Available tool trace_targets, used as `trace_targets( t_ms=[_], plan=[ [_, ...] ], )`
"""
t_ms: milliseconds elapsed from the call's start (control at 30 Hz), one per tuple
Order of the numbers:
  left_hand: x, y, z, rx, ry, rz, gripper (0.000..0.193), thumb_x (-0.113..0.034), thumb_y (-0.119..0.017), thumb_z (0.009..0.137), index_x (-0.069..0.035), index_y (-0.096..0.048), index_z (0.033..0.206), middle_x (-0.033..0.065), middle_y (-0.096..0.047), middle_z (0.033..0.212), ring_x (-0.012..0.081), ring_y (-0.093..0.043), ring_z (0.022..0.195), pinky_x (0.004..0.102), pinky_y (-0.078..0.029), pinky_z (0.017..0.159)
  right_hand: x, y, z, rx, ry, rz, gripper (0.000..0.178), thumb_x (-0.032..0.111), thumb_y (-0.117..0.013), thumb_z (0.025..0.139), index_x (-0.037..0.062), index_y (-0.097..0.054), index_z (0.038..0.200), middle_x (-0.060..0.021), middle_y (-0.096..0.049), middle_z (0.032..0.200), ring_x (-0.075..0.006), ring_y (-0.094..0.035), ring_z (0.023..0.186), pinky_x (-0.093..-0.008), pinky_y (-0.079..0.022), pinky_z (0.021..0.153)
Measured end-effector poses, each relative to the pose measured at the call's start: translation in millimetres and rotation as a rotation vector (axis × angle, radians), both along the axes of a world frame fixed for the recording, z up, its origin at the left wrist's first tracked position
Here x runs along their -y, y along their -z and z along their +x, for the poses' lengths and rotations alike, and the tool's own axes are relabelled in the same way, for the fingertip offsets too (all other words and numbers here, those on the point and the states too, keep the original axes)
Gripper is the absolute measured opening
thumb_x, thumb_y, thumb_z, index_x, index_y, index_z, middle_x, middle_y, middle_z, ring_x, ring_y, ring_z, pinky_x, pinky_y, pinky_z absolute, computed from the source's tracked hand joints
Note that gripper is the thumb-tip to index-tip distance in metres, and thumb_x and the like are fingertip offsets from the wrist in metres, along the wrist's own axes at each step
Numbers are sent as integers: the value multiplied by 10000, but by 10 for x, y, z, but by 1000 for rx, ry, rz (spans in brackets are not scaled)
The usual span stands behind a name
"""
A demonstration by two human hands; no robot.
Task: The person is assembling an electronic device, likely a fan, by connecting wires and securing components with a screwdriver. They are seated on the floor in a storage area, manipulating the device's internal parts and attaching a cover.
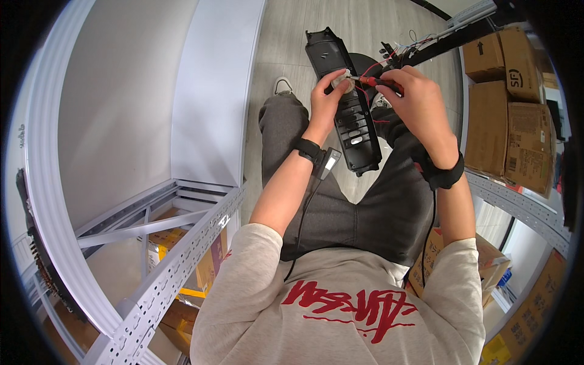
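Between my knees lies a long black plastic housing (363, 150), tilted, with ribbed compartments along its inner side. My left hand (325, 102) is closed, thumb and fingers pinching a small round pale part (345, 84) over the housing's middle. My right hand (417, 97) grips a red-and-black screwdriver (372, 81) whose tip points left and meets the round part or stops just beside it; I cannot tell which. Thin red wires (366, 93) run by the round part and under the screwdriver. Fingers partly cover the round part.
A dark upright frame with loose coloured wires (415, 41) stands beyond my right hand. Cardboard boxes (488, 125) are stacked on a shelf to the right. A perforated metal rack (182, 258) is at left, below a white panel (213, 91). Cabled straps circle both wrists.
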State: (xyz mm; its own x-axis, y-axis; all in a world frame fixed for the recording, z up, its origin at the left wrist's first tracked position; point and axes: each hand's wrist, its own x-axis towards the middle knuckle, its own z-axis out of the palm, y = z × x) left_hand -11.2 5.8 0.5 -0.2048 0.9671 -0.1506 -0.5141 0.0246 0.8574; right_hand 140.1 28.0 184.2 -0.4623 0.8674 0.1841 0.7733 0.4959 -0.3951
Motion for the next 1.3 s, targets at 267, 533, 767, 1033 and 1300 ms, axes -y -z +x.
trace_targets(
  t_ms=[267, 533, 767, 1033, 1300],
  plan=[
    [11, -63, -24, 64, -47, -9, 273, -160, -575, 996, -40, -669, 1222, 37, -655, 1185, 114, -585, 1065, 260, -443, 945, 71, -181, -12, 97, -14, -15, 167, 192, -738, 825, 65, -726, 933, -118, -677, 863, -331, -666, 758, -409, -535, 674],
    [13, -79, -34, 131, 12, 1, 302, -152, -541, 1013, -42, -648, 1272, 37, -647, 1213, 120, -591, 1081, 260, -444, 958, 133, -67, -102, 145, -62, -30, 162, 206, -733, 821, 73, -729, 914, -111, -660, 834, -339, -663, 759, -428, -530, 666],
    [21, -93, -37, 166, 63, 13, 307, -150, -535, 1021, -42, -633, 1291, 38, -646, 1205, 116, -596, 1064, 259, -462, 935, 130, -31, -188, 215, -110, 19, 150, 187, -729, 815, 64, -718, 901, -111, -653, 838, -329, -669, 749, -428, -536, 662],
    [21, -99, -33, 186, 70, 10, 292, -147, -538, 1016, -45, -642, 1269, 37, -656, 1182, 115, -609, 1040, 265, -476, 917, 117, 23, -270, 231, -180, 80, 60, 95, -681, 814, 42, -684, 839, -121, -628, 835, -316, -670, 771, -415, -540, 669],
    [22, -74, -38, 168, 90, -10, 290, -161, -557, 1008, -65, -646, 1267, 11, -644, 1180, 100, -585, 1035, 253, -463, 913, 64, 63, -309, 148, -286, 125, 55, 36, -647, 803, -18, -651, 810, -168, -611, 866, -331, -672, 754, -419, -548, 675]
  ],
)
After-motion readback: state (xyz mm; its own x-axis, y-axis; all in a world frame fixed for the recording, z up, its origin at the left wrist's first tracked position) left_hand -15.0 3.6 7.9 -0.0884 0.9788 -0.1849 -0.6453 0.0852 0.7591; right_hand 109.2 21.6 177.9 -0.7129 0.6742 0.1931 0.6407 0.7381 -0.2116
